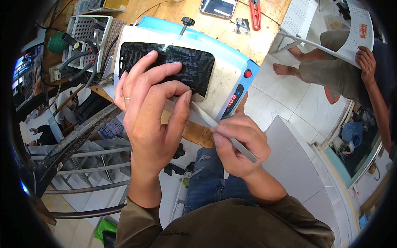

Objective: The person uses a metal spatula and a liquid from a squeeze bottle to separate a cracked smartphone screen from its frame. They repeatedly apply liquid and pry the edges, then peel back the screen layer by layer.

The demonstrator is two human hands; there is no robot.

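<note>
A black smartphone screen (175,68) with a streaked surface lies on the pale top of a blue heating plate (225,78). My left hand (151,99) rests across its lower left part, fingers spread and fingertips on the glass. The thumb lies near the screen's near edge, beside the index finger. In my right hand (244,144) is a thin, flat metal pry tool (205,117), pinched between thumb and fingers. Its tip reaches the near edge of the screen, close to my left thumb; exactly where it ends is hard to make out.
A black knob (187,21) rises behind the plate, and a red button (247,73) sits on its right side. Another phone (218,7) and a red cutter (255,14) lie farther back. A basket of cables (84,41) stands left. At right, a person holds a white chair (358,33).
</note>
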